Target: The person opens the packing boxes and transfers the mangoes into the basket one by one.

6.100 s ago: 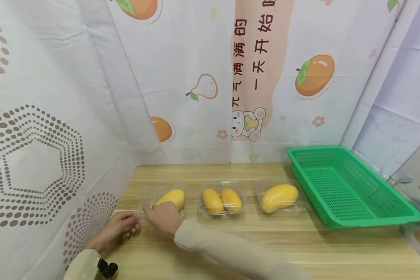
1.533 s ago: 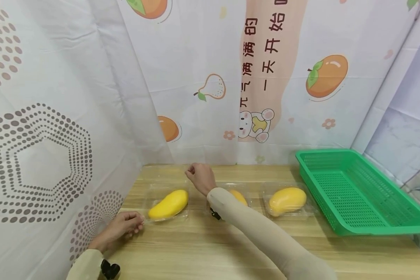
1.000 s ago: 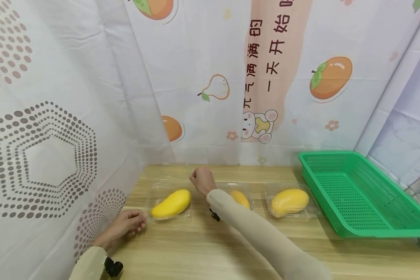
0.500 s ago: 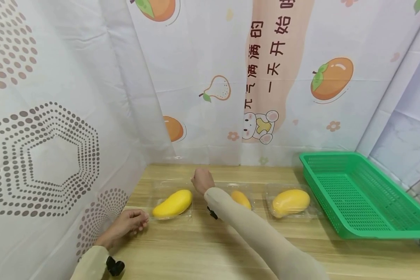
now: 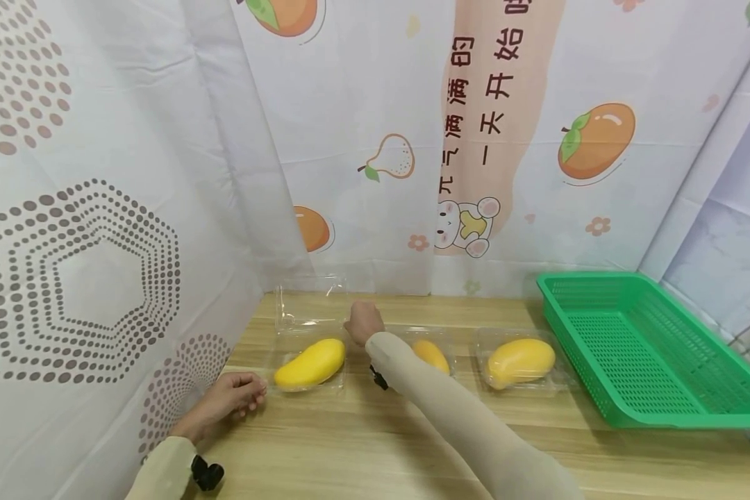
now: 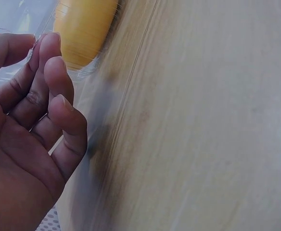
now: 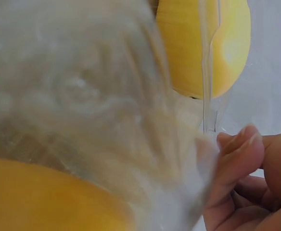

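Note:
A yellow mango (image 5: 310,364) lies in a clear plastic clamshell container (image 5: 340,390) at the left of the table, its lid (image 5: 310,321) raised at the back. My left hand (image 5: 232,396) pinches the container's front left edge between thumb and index finger, the other fingers loosely curled in the left wrist view. At the container's back right corner is my right hand (image 5: 364,323); in the right wrist view its curled fingers (image 7: 241,159) pinch the clear plastic edge beside the mango (image 7: 227,53). The head view hides those fingertips behind the hand.
My right sleeve crosses over a middle clamshell holding mangoes, of which one mango (image 5: 430,355) shows. Right of it, a larger mango (image 5: 521,361) sits in another clear container (image 5: 562,384). A green plastic basket (image 5: 694,419) stands at the right; printed curtains (image 5: 375,208) border the table.
Since the oldest frame, my right hand has moved from over the left mango to the container's back right corner. The lid has opened backward and lately tilted more upright. My left hand stays.

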Demonstrator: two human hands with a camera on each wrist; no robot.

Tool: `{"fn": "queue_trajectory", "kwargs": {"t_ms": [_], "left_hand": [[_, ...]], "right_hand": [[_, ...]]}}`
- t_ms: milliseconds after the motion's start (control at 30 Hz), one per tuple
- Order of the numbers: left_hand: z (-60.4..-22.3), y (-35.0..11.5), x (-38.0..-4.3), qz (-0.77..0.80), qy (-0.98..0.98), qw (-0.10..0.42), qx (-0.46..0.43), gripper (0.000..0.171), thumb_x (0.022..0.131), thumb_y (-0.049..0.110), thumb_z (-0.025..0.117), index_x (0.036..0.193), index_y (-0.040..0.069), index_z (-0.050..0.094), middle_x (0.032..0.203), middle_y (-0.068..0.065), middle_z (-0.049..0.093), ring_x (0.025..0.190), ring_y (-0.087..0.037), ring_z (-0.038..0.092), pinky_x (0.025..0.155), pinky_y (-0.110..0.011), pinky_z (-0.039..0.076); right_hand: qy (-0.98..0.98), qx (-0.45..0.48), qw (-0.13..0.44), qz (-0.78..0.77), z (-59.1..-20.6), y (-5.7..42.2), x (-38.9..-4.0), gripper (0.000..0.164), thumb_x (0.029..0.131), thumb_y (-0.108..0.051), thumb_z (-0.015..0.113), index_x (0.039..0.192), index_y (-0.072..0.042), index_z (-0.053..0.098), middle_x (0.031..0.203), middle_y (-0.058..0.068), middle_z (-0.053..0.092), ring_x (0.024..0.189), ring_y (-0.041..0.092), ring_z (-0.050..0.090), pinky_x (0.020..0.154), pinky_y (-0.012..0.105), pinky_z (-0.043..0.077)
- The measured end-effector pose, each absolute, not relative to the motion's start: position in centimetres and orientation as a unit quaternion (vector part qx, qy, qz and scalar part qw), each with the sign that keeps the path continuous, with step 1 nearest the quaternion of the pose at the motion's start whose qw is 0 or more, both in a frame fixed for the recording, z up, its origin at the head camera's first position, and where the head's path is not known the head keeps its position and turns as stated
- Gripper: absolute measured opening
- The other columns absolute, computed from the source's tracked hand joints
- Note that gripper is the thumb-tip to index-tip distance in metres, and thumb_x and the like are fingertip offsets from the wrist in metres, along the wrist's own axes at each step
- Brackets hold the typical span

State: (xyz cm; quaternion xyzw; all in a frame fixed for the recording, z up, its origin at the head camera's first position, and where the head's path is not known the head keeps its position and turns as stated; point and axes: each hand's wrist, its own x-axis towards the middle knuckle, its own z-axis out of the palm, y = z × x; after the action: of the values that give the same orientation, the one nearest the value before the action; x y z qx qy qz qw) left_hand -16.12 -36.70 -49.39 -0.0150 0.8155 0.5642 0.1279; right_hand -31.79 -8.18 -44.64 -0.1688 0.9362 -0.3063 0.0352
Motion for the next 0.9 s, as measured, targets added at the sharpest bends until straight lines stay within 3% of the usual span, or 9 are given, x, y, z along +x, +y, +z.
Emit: {"fn": "queue_trajectory", "kwargs": {"t_ms": [400, 900], "left_hand": [[-49.65, -36.88, -16.23, 0.566, 0.814, 0.129, -0.012, 0.036, 0.104, 0.028, 0.063, 0.102, -0.007, 0.066, 0.086, -0.006, 0.067, 0.070, -0.013, 0.057, 0.055, -0.025, 0.048], [-49.51, -36.72, -16.52, 0.558, 0.819, 0.132, -0.016, 0.034, 0.105, 0.028, 0.061, 0.098, -0.005, 0.066, 0.085, -0.006, 0.067, 0.070, -0.015, 0.057, 0.056, -0.026, 0.049]], "right_hand": [[0.937, -0.169, 0.052, -0.303, -45.09, -8.10, -32.06, 0.039, 0.096, -0.001, 0.059, 0.058, -0.008, 0.056, 0.047, 0.001, 0.051, 0.038, 0.012, 0.045, 0.037, 0.022, 0.037], [0.937, -0.163, 0.073, -0.300, -44.81, -7.98, -31.67, 0.036, 0.090, 0.007, 0.055, 0.057, -0.004, 0.060, 0.043, 0.003, 0.053, 0.031, 0.010, 0.042, 0.032, 0.022, 0.035]]}}
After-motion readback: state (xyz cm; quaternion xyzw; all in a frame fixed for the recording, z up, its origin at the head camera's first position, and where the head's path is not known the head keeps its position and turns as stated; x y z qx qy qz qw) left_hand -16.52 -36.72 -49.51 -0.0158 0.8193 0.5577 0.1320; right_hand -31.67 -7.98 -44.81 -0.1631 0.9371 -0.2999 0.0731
